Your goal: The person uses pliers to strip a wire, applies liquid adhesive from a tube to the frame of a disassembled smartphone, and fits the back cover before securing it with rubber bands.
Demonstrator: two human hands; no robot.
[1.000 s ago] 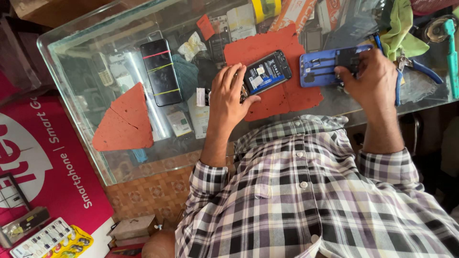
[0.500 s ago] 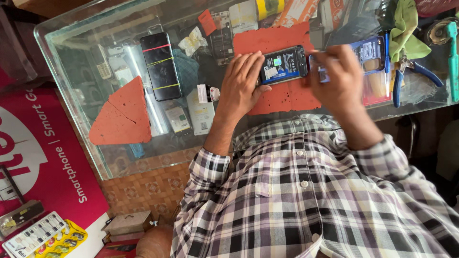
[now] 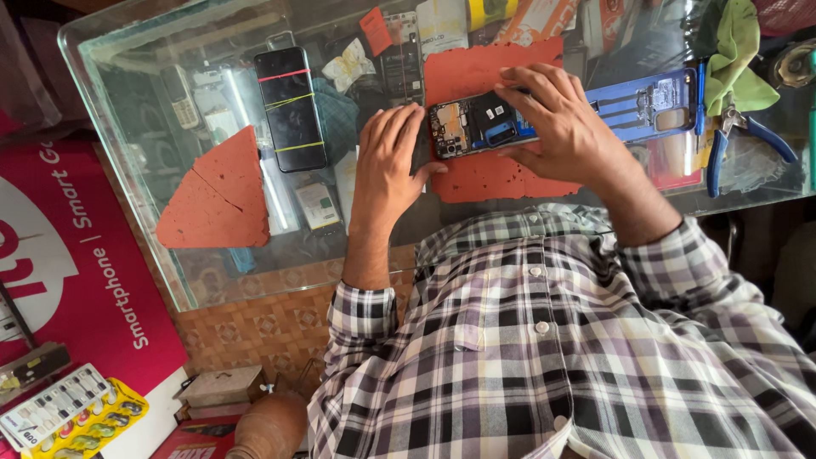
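Opened black smartphone with bare circuit board (image 3: 480, 126), long axis running 9 to 3 o'clock on torn red rubber mat (image 3: 484, 72). Right hand (image 3: 561, 127) clamped over its 3 o'clock half, fingers curled on the edges. Left hand (image 3: 387, 161) at 9 o'clock end, fingers loosely together, thumb touching the corner.

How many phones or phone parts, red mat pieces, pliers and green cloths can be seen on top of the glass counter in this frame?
Phones or phone parts: 3, namely the opened phone under both hands, the black phone and the blue back cover
Red mat pieces: 2, a large one and a torn one
Pliers, blue-handled: 1
Green cloths: 1
Total: 7
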